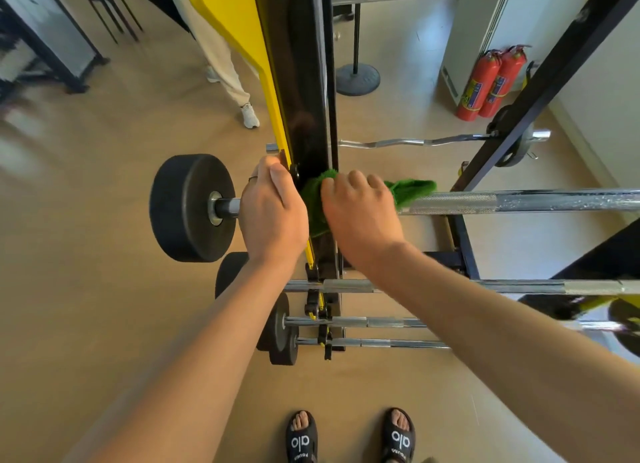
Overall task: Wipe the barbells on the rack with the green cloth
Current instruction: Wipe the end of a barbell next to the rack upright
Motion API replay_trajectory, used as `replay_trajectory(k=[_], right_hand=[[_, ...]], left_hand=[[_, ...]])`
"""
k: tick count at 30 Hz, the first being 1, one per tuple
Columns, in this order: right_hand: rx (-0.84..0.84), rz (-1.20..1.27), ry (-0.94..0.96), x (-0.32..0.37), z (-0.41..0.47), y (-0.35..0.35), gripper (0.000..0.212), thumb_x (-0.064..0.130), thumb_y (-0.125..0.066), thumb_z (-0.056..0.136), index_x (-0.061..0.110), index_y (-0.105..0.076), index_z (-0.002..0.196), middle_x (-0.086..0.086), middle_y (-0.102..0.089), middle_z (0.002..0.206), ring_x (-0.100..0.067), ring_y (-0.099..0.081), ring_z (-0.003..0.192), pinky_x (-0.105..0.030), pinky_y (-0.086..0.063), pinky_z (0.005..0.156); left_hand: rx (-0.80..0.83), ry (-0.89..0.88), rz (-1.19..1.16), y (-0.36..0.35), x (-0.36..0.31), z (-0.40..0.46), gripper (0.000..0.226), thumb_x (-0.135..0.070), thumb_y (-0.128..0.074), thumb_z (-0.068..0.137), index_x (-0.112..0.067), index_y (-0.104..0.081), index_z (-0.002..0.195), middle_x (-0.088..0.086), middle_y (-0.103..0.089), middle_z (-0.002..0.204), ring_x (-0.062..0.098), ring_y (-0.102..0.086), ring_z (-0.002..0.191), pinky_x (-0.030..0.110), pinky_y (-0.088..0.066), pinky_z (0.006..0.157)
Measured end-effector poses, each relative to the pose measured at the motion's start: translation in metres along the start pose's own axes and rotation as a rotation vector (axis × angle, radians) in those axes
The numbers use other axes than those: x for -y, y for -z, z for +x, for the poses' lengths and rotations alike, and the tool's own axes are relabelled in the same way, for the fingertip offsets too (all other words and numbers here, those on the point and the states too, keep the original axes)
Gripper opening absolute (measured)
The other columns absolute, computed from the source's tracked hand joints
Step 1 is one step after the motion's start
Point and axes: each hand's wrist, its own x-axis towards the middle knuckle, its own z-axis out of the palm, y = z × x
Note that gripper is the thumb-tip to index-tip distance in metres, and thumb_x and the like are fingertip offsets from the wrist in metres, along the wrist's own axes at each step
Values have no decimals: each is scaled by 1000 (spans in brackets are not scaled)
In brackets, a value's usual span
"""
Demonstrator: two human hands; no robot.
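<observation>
Head view shows your black and yellow rack (304, 82) rising just beyond your fingertips. Your right hand (360, 217) curls its fingers over the fluffy green cloth (412, 189), pressed on the top barbell (519, 201), a knurled steel bar. Your left hand (273, 210) grips that bar beside the matte round plate (187, 206). I'd judge you're early: three barbells below (381, 322) look untouched.

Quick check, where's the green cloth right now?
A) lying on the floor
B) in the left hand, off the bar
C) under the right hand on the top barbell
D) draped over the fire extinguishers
C: the green cloth is pressed under the right hand on the top barbell, while the left hand grips the bar bare beside the black weight plate.
</observation>
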Motion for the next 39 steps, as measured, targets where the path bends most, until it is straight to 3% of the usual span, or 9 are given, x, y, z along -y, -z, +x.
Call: replay_trajectory(k=[4,7,11,18,22,26,31,36,39], right_hand=[[172,142,-20,-75,-10,12,18,27,-66,90,24,-50,98,10,-53,83,-13,-53,75,-31,-42,68],[114,51,-99,-101,-26,11,16,27,-67,88,22,-53,95,7,-54,80,-16,-50,74,-31,-37,63],[27,-75,-209,-64,-25,4,20,21,-71,82,18,-55,95,0,-59,88,-20,-51,84,-35,-41,74],[-106,-7,-38,5,-6,-11,32,16,-69,84,11,-54,112,-10,-60,108,-28,-53,102,-41,-42,91],[-97,42,102,-61,-22,-9,33,15,-75,81,15,-56,108,-3,-62,102,-22,-57,92,-35,-48,79],[-77,-29,-63,-119,-50,-6,34,13,-78,78,13,-56,104,-5,-62,96,-24,-56,87,-40,-52,78],[15,-104,-245,-61,-36,-2,41,22,-74,77,15,-53,112,-7,-59,108,-28,-51,103,-42,-40,95],[-18,9,67,-21,-19,-4,46,26,-66,85,13,-51,127,-7,-55,122,-27,-47,115,-41,-37,104],[113,282,191,-69,-26,17,73,32,-74,80,14,-40,143,-5,-49,139,-24,-45,127,-37,-37,110]], left_hand=[[4,-14,-9,3,2,0,34,-30,-25,110,-16,-54,98,-17,-44,68,-5,-50,64,3,-34,56],[-15,-21,-20,2,0,0,31,-29,-26,110,-19,-51,95,-18,-43,66,-7,-52,66,3,-34,55],[-49,-8,-22,-3,-3,-3,32,-32,-25,109,-20,-49,93,-17,-45,67,0,-50,61,6,-34,55],[-83,-83,98,-3,-3,-3,35,-30,-26,109,-11,-55,104,0,-57,85,8,-51,72,4,-33,63],[-167,-226,228,3,-5,-7,28,-24,-41,104,-5,-53,119,13,-55,107,23,-52,90,32,-40,81],[-145,-373,331,8,-5,-13,24,-27,-42,101,-8,-47,115,16,-53,106,29,-49,93,41,-35,86],[-77,-568,212,13,-30,-19,25,-18,-49,91,-10,-44,114,17,-54,110,28,-48,96,42,-36,83],[123,-659,258,11,-52,-20,36,-12,-50,76,-6,-47,112,16,-53,114,28,-49,101,36,-38,91],[389,-568,262,1,-55,-20,38,-21,-50,84,-11,-44,120,9,-53,116,21,-53,100,32,-46,87]])
